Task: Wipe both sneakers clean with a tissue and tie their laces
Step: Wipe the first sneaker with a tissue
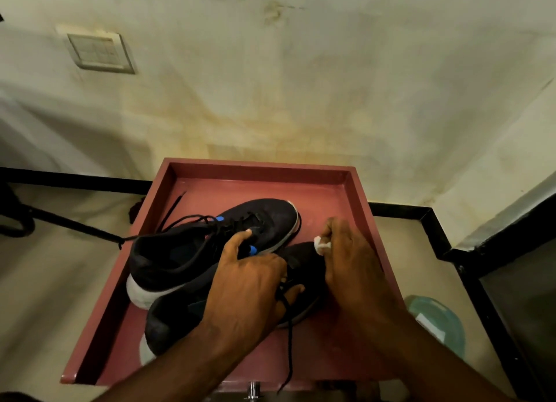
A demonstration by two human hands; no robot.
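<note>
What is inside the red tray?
In the red tray: two dark sneakers, laces untied. The left hand covers the near sneaker; the right hand pinches a tissue at its toe. The floor beneath them is hidden.

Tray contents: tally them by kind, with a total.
Sneakers: 2, one at the back and one at the front, both dark with white soles and loose laces.
Tissues: 1, a small white wad pinched in the right hand at the front sneaker's toe.
Total: 3 things in the red tray.
</note>
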